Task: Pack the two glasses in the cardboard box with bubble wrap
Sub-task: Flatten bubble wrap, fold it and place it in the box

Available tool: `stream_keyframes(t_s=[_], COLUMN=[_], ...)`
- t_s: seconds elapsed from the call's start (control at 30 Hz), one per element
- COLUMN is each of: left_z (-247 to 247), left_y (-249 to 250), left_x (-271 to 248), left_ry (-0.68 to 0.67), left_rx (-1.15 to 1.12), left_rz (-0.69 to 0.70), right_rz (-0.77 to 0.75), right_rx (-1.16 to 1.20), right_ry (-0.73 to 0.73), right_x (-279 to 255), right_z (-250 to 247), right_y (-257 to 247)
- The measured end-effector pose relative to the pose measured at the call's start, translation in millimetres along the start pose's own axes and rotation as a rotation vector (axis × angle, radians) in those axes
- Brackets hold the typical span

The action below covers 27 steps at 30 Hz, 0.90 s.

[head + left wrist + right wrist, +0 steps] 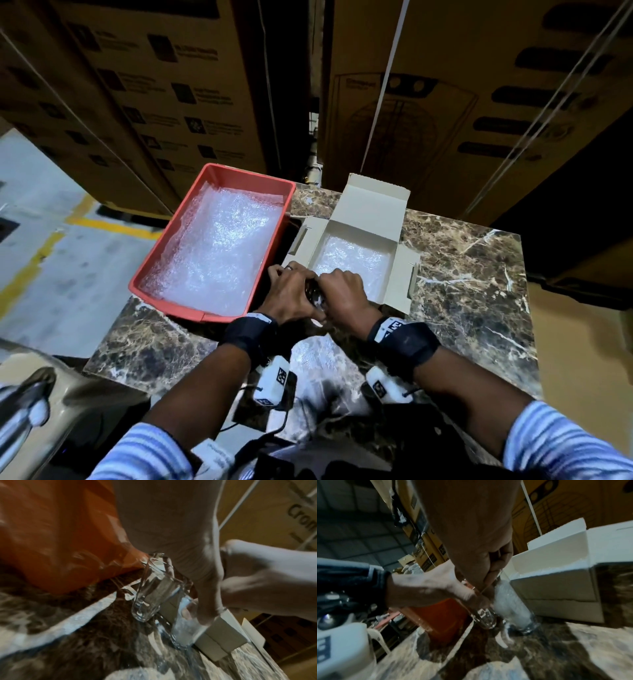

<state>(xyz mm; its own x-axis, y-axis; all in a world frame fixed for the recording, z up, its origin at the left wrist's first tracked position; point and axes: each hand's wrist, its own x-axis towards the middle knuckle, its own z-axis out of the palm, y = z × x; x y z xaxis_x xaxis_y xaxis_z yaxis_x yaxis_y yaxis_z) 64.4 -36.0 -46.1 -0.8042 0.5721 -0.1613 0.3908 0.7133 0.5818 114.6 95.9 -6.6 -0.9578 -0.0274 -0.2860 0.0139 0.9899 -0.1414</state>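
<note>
Glasses stand side by side on the counter [462, 274]: left hand [291, 294] fingers clamp the left glass [147, 595], right hand [346, 294] fingers the right glass [183, 622]. Judging by this, the lift is beginning; next, carry both just beyond the fingers into the lined cardboard box [356, 219].

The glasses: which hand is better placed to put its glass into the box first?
Right. The right hand holds its glass next to the open box; the left hand holds its glass on the red tray side.

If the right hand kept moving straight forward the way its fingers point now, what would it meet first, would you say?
Most likely the near wall of the open cardboard box, directly ahead of the right hand. That hand grips a glass stuffed with bubble wrap, so the glass might touch first; the depth is unclear.
</note>
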Motion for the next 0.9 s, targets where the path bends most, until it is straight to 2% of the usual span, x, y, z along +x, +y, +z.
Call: stream_keyframes(t_s=[0.27, 0.53, 0.73, 0.9], left_z=[5, 14, 9, 8], left_y=[1, 19, 14, 15], left_x=[-10, -2, 12, 15], left_ry=[0.02, 0.0, -0.063, -0.074], left_rx=[-0.022, 0.057, 0.094, 0.105], left_rz=[0.017, 0.115, 0.112, 0.12], right_rz=[0.027, -0.137, -0.193, -0.125], right_rx=[0.152, -0.223, -0.203, -0.143], right_ry=[-0.179, -0.025, 0.006, 0.024], right_x=[6, -6, 7, 0], right_z=[-20, -6, -4, 7], right_y=[24, 40, 43, 51])
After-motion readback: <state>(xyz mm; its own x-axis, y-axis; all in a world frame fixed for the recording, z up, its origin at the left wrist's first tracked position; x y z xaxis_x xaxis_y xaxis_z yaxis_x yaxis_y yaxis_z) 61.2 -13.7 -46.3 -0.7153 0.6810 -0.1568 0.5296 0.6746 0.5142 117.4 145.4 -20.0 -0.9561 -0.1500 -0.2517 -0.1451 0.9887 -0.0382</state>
